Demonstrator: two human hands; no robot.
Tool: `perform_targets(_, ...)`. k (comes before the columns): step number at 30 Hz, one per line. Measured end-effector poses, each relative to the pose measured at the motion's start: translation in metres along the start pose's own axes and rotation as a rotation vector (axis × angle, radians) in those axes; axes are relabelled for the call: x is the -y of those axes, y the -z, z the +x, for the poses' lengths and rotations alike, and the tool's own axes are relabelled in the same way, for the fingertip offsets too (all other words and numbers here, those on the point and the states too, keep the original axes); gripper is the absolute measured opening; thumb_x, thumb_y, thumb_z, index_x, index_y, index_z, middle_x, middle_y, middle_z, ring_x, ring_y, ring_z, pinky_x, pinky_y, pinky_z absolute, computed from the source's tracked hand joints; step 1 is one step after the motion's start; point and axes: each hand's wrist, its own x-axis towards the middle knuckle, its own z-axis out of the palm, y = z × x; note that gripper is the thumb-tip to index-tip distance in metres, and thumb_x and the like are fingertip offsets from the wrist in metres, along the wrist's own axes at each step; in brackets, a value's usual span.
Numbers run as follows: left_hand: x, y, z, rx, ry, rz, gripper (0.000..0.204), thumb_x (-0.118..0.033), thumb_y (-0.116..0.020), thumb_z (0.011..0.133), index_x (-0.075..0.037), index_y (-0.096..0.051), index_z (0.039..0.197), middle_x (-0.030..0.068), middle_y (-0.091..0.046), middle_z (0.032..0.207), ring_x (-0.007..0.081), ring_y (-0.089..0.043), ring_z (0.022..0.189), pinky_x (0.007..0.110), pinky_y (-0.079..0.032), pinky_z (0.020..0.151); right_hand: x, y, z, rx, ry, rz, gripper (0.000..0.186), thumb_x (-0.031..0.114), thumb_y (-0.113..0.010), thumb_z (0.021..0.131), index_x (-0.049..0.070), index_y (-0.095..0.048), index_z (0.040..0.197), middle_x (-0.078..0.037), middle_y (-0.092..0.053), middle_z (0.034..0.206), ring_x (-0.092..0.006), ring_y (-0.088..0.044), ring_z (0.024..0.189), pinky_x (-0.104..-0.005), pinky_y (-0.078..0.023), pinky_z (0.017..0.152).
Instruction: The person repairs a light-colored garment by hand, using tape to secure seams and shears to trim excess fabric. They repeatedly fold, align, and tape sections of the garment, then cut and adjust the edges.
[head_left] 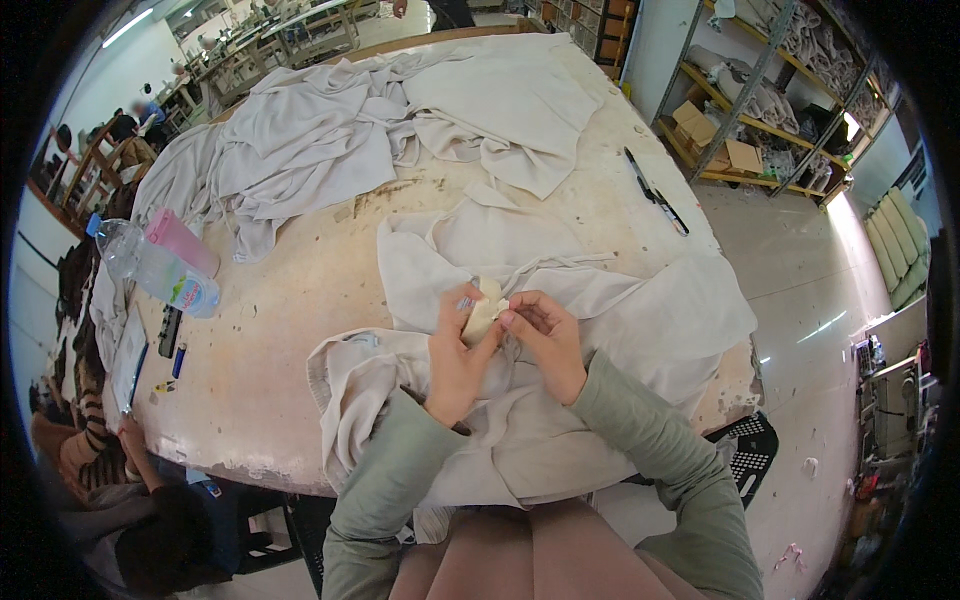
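Observation:
My left hand (456,360) is closed round a small pale yellow roll (482,316) that looks like masking tape. My right hand (551,342) pinches a loose end of it, fingertips close to the left thumb. Both hands are above a light grey-beige garment (510,440), which lies crumpled across the near side of the table and hangs over its front edge. A thin cord (560,262) of the same cloth runs across the fabric beyond my fingers.
More pale garments (300,130) cover the table's far side. A clear water bottle (165,270), a pink bottle (183,240) and a blue pen (179,360) are at left. Black pens (655,192) lie at right. A person's hand (132,435) is at the lower left; shelves (745,110) stand at right.

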Motion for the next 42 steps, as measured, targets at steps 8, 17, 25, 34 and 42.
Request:
perform_targets(8,0.001,0.009,0.006,0.134,-0.133,0.202,0.018,-0.009,-0.057,0.091,-0.006,-0.055,0.109,0.0075,-0.06,0.094,0.0117,-0.057,0.077,0.024,-0.046,0.067,-0.001,0.007,0.007,-0.04,-0.059,0.064,0.019,0.015,-0.061,0.09,0.002,-0.058,0.104,0.001,-0.058,0.096,-0.0057,-0.052,0.089,-0.0211,-0.042,0.079)
perform_targets(17,-0.006,0.011,0.003,0.057,-0.064,0.145,0.02,-0.013,-0.057,0.091,-0.003,-0.062,0.108,0.0076,-0.054,0.095,0.0149,-0.056,0.079,0.025,-0.045,0.073,0.001,0.007,0.008,-0.013,0.021,-0.009,0.022,0.013,-0.06,0.09,0.0,-0.06,0.108,-0.001,-0.061,0.1,-0.0069,-0.054,0.091,-0.0219,-0.042,0.083)
perform_targets(25,0.001,0.012,0.007,0.053,-0.118,0.163,0.018,-0.015,-0.068,0.084,-0.002,-0.063,0.096,0.006,-0.052,0.096,0.0142,-0.051,0.087,0.024,-0.041,0.077,0.007,0.004,0.004,0.006,0.107,-0.026,0.02,0.004,-0.062,0.087,-0.002,-0.061,0.106,-0.004,-0.063,0.1,-0.0093,-0.057,0.091,-0.0234,-0.046,0.081)
perform_targets(34,0.0,0.015,0.008,0.081,0.132,-0.107,0.017,-0.014,-0.068,0.085,-0.003,-0.063,0.096,0.0037,-0.052,0.095,0.0114,-0.05,0.089,0.022,-0.039,0.079,0.005,0.004,0.003,0.009,0.19,-0.364,0.016,0.0,-0.063,0.085,-0.001,-0.063,0.101,-0.002,-0.062,0.095,-0.008,-0.054,0.086,-0.022,-0.045,0.078)
perform_targets(42,0.001,0.019,0.01,0.108,0.013,-0.009,0.014,-0.011,-0.068,0.083,-0.004,-0.067,0.095,0.0042,-0.054,0.099,0.0134,-0.051,0.095,0.024,-0.04,0.085,0.009,0.001,0.0,0.059,0.103,-0.209,0.019,0.001,-0.061,0.087,0.001,-0.059,0.105,-0.003,-0.063,0.094,-0.0074,-0.056,0.087,-0.0225,-0.045,0.079)
